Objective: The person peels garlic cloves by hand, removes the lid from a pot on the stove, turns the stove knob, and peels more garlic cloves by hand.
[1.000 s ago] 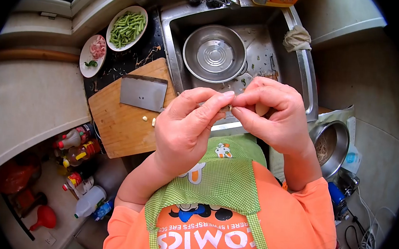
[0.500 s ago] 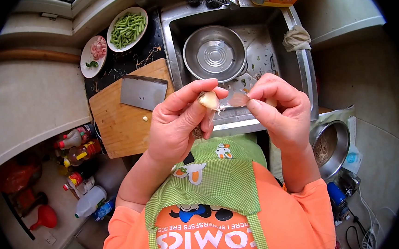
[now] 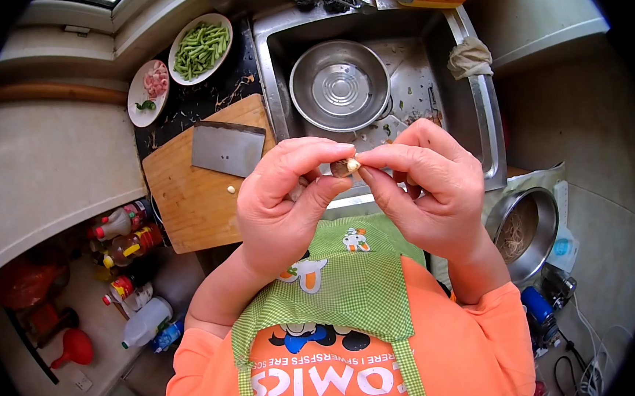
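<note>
Between the thumb and forefinger of my left hand (image 3: 281,188) is a garlic clove (image 3: 343,168), with brownish skin at one side and a pale end showing. Something pale is tucked behind those fingers, mostly hidden. My right hand (image 3: 432,188) is closed in a pinch at the clove's pale end, its fingertips touching it. Both hands meet above the sink's front edge, over the green checked apron (image 3: 341,288). To the left, a cleaver (image 3: 227,148) lies flat on the wooden cutting board (image 3: 184,203), near a small pale garlic piece (image 3: 231,190).
A steel basin (image 3: 340,88) sits in the sink (image 3: 415,65). Back left are a plate of cut green beans (image 3: 201,50) and a plate (image 3: 143,116) with pink meat and green pepper pieces. A steel pot (image 3: 539,239) stands at right; several bottles (image 3: 134,244) stand lower left.
My right hand has moved left to the clove, and the thin strip of skin it pinched no longer shows. My left hand has turned the clove, so its brownish side now shows.
</note>
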Action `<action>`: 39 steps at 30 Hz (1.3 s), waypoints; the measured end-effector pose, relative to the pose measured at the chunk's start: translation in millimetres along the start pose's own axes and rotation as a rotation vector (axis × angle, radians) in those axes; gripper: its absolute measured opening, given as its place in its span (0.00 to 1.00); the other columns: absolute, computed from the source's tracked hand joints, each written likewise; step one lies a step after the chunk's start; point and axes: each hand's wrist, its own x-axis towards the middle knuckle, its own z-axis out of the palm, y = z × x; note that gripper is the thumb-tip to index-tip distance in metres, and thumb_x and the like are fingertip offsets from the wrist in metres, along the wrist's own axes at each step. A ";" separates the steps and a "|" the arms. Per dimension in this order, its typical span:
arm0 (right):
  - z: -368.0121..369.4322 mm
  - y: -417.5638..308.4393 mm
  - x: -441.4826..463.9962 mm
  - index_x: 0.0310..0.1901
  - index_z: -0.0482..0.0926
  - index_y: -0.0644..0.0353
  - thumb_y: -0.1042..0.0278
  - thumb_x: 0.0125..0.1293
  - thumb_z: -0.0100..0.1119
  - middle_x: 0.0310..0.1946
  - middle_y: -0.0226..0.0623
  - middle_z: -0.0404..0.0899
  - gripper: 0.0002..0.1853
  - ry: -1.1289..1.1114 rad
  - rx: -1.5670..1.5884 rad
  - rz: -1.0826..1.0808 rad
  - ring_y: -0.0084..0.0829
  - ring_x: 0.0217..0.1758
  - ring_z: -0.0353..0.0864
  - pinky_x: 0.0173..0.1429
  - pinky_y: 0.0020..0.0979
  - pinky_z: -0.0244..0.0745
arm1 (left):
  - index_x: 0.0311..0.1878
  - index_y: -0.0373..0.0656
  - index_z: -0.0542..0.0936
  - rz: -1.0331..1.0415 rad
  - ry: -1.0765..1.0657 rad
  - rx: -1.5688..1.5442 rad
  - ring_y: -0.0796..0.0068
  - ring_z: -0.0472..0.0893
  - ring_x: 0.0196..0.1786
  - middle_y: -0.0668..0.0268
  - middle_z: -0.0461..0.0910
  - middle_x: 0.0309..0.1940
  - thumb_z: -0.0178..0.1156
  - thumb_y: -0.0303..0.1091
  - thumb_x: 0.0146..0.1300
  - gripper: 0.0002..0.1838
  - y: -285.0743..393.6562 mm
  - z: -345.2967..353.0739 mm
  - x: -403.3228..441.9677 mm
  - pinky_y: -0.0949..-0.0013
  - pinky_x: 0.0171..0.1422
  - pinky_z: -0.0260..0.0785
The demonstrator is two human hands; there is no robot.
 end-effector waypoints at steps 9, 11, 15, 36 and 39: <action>4.5 -2.7 -1.3 0.26 0.77 0.61 0.84 0.40 0.60 0.20 0.33 0.71 0.09 0.029 -0.056 -0.032 0.24 0.18 0.72 0.18 0.22 0.66 | 0.47 0.37 0.78 -0.036 -0.060 -0.054 0.82 0.75 0.35 0.64 0.78 0.41 0.60 0.19 0.57 0.13 -0.8 -2.6 -3.7 0.82 0.36 0.67; 3.7 -5.7 -2.7 0.26 0.76 0.62 0.84 0.40 0.60 0.20 0.32 0.70 0.09 0.047 -0.047 -0.048 0.23 0.17 0.71 0.18 0.21 0.65 | 0.48 0.37 0.77 -0.128 -0.080 -0.171 0.84 0.74 0.33 0.64 0.79 0.43 0.59 0.20 0.58 0.13 -0.1 -2.4 -4.3 0.83 0.35 0.67; -0.5 -2.9 -4.8 0.28 0.77 0.63 0.82 0.44 0.62 0.19 0.30 0.69 0.07 0.040 0.083 0.084 0.18 0.16 0.65 0.17 0.19 0.57 | 0.50 0.37 0.75 -0.253 -0.043 -0.442 0.91 0.69 0.29 0.59 0.77 0.51 0.53 0.22 0.64 0.11 -0.2 -0.2 -3.4 0.88 0.32 0.64; 5.2 -1.9 -10.7 0.23 0.77 0.64 0.79 0.48 0.61 0.19 0.28 0.75 0.02 -0.088 0.438 0.489 0.14 0.23 0.72 0.26 0.20 0.67 | 0.45 0.41 0.77 0.435 -0.152 0.314 0.77 0.77 0.25 0.55 0.81 0.45 0.60 0.19 0.54 0.15 -2.8 -9.9 2.0 0.79 0.27 0.63; 3.1 -3.5 -10.7 0.22 0.76 0.63 0.79 0.47 0.60 0.17 0.26 0.72 0.03 -0.086 0.498 0.531 0.13 0.21 0.69 0.25 0.19 0.64 | 0.50 0.40 0.74 -0.092 -0.112 -0.389 0.83 0.75 0.26 0.55 0.79 0.48 0.56 0.23 0.62 0.13 -7.2 -2.9 -10.8 0.82 0.27 0.64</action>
